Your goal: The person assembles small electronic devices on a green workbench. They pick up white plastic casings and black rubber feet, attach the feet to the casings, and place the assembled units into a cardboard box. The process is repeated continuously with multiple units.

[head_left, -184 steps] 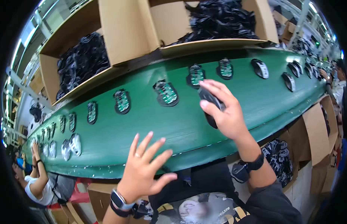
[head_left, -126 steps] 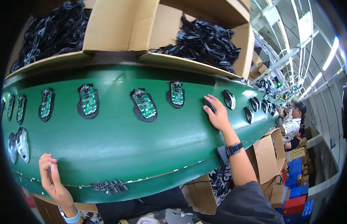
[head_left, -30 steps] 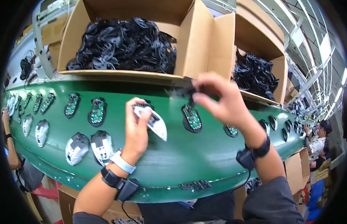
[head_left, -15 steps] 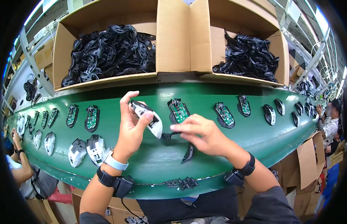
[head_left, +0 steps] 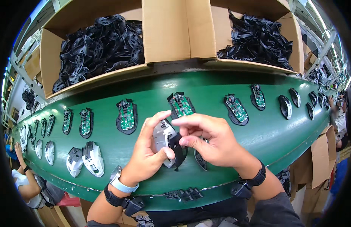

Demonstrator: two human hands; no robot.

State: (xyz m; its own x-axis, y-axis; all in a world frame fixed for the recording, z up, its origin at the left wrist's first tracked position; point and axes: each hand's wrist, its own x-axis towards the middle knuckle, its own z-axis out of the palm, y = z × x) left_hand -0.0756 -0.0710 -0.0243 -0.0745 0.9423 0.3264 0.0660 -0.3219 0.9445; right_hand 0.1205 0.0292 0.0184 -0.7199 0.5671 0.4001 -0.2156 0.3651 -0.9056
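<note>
My left hand [head_left: 145,160] grips a white-and-black computer mouse shell [head_left: 159,138] between the thumb and fingers, above the green conveyor belt. A curved black side piece [head_left: 178,149] lies against the shell's right side. My right hand [head_left: 217,142] pinches this piece near its upper part, thumb and fingers bent. Whether the piece is seated in the shell cannot be told. Just beyond my hands, a mouse base with a green circuit board [head_left: 182,106] lies on the belt. Partly behind my right hand rests another dark curved piece [head_left: 200,160].
The conveyor belt [head_left: 152,89] carries more circuit-board bases [head_left: 126,117] and white-and-black shells [head_left: 93,159]. Two cardboard boxes [head_left: 168,34] of black plastic parts stand along its far side. Small black parts [head_left: 185,195] sit at the near edge. A co-worker [head_left: 28,181] is at left, another at right.
My hands have come together. The right hand has brought the black side piece up against the shell, which the left hand has turned. The view has shifted somewhat.
</note>
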